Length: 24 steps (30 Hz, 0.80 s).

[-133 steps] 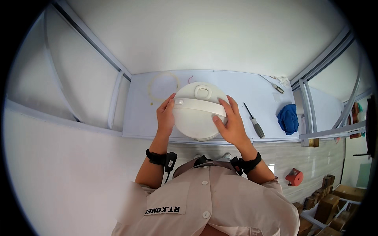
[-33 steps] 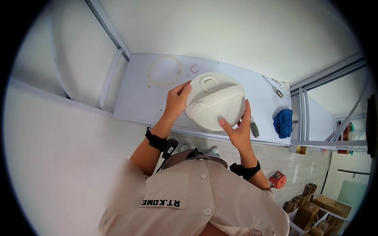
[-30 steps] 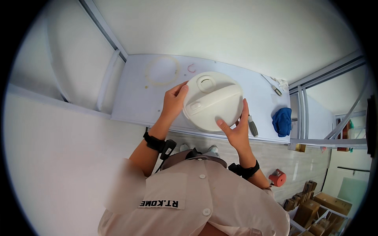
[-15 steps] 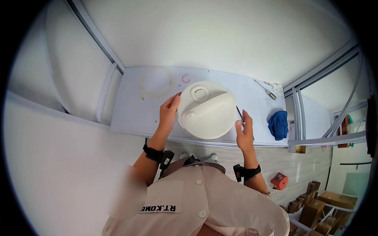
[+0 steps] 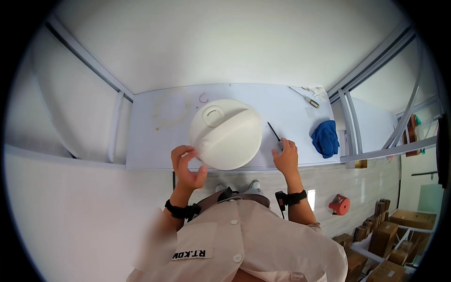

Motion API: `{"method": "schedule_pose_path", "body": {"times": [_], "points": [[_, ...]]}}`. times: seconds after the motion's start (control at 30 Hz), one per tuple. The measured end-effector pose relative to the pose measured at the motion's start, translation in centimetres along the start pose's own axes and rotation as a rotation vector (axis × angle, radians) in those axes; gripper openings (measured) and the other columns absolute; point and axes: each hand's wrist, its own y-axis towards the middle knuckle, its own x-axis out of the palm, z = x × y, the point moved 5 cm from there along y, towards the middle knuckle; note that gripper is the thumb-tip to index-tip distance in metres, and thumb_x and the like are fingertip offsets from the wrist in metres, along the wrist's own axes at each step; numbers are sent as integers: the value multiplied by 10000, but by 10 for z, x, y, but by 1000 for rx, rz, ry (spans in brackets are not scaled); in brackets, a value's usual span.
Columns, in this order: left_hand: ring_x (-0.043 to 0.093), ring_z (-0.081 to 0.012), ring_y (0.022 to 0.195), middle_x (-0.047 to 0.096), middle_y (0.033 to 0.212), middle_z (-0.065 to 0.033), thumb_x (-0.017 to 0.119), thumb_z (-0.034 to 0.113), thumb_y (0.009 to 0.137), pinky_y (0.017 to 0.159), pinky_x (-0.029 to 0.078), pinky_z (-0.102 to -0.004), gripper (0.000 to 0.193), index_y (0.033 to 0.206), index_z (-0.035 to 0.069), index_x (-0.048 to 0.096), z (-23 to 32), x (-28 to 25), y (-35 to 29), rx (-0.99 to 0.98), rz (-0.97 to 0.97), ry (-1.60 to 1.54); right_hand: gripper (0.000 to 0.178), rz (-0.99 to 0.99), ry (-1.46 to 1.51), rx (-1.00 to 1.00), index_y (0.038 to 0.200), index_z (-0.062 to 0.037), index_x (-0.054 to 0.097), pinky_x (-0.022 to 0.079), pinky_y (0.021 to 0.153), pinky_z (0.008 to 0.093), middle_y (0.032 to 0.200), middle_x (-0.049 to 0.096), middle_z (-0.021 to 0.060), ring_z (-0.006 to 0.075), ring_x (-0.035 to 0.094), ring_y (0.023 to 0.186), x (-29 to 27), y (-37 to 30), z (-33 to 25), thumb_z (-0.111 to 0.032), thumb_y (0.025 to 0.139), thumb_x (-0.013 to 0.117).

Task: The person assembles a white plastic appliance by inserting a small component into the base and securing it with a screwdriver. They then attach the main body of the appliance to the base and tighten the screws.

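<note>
Round white lid (image 5: 226, 134) lies flat near the worktop (image 5: 282, 101) front edge. Left hand (image 5: 187, 164), fingers curled and empty, touches the lid's near rim. Right hand (image 5: 285, 155) grips a screwdriver (image 5: 274, 134), its handle hidden in the fist. Bare worktop left; blue cloth (image 5: 325, 137) right.

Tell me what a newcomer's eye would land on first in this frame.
The big round white lid sits mid-table, the left hand open at its near edge. To its right, the right hand closes on a screwdriver, with a crumpled blue cloth farther right.
</note>
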Motion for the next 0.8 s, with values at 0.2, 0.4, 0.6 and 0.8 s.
{"method": "schedule_pose_path", "body": {"times": [0.2,0.4,0.6,0.8], "points": [[623,-321,878,673,1042,-165,707,113,764,773,529,-420,287,1031,10,690,55,37,54,186,-130,-198,629,-23,69,-49,1395,-47,614,538,996,504,1325,615,233,433,603,1224,-18,6,-15,-249,837,822],[619,-265,776,680,933,-131,708,55,751,697,513,-376,208,955,16,701,91,88,82,152,-230,-329,645,-171,-6,-53,1394,-63,608,560,953,497,1279,624,223,415,623,1179,-31,10,4,-265,825,836],[614,-246,714,672,862,-109,695,0,763,648,498,-346,132,891,33,708,112,139,63,41,-205,-493,721,-397,-40,-103,1429,-62,581,552,958,493,1227,635,222,407,617,1180,-25,14,44,-361,828,841],[644,-252,699,689,830,-89,747,3,780,627,509,-347,97,858,52,717,125,178,59,-13,-350,-268,721,-465,-26,-167,1414,-76,583,578,906,508,1212,650,191,395,668,1115,-24,24,48,-413,824,827]]}}
